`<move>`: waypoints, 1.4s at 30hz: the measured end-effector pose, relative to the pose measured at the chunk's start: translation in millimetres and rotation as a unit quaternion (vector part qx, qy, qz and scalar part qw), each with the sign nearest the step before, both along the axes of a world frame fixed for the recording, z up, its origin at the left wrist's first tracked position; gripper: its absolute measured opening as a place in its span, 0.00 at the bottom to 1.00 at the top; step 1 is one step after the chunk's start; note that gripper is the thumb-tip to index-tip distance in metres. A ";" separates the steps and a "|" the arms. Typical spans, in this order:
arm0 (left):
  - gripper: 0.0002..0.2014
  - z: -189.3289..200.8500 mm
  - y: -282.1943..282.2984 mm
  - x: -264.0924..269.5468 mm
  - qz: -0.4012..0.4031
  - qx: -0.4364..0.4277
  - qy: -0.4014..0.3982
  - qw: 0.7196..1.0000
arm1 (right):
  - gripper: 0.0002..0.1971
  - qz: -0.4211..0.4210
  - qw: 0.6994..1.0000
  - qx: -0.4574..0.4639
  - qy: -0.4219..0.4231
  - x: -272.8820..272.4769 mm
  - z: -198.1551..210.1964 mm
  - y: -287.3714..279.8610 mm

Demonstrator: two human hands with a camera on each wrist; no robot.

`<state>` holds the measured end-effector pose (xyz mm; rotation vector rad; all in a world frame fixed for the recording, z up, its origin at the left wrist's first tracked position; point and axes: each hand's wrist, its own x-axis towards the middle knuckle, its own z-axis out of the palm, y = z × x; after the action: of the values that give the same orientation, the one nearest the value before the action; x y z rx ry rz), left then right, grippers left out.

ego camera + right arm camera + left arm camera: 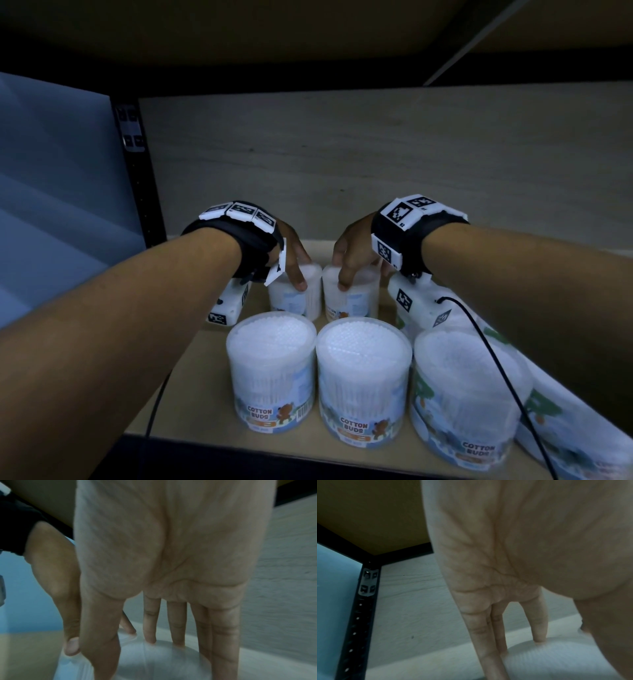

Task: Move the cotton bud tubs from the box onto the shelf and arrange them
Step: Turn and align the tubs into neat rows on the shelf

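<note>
Two clear cotton bud tubs stand side by side at the back of the shelf point(191, 387). My left hand point(297, 270) grips the left tub point(291, 301) from above, thumb on its near side and fingers point(539, 628) over the far rim of its lid point(556, 660). In the same way my right hand point(347, 267) grips the right tub point(356, 301), fingers point(178, 628) reaching down round its lid point(163, 662). The two tubs almost touch. No box is in view.
Three more tubs point(272, 370) point(363, 380) point(469, 394) stand in a front row near the shelf edge, with another point(582, 428) at far right. A black upright post point(137, 178) bounds the left side, a pale back panel point(342, 154) lies behind, and an upper shelf point(239, 27) is overhead.
</note>
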<state>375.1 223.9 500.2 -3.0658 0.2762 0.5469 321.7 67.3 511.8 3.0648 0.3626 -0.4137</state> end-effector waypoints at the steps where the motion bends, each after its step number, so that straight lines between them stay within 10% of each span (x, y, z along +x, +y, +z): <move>1: 0.38 0.3 -0.2 -1.6 0.004 0.004 -0.002 1.000 | 0.26 0.009 1.000 0.013 0.013 0.1 1.0 -1.0; 13: 0.61 -6.0 -0.4 -1.3 -0.018 0.025 -0.044 0.999 | 0.31 0.037 0.999 -0.020 -0.008 -4.1 0.3 -5.9; 21: 0.38 -6.6 -0.6 1.9 0.014 0.013 -0.055 0.998 | 0.29 0.039 0.999 0.009 -0.012 -8.3 0.7 -5.0; 42: 0.40 -4.8 -2.0 -3.6 -0.005 0.033 -0.019 0.999 | 0.28 0.044 0.999 -0.009 -0.003 -20.9 4.0 -1.3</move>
<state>371.4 221.8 495.4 -3.0054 0.2671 0.4877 300.8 66.1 515.8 3.0182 0.4875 -0.4014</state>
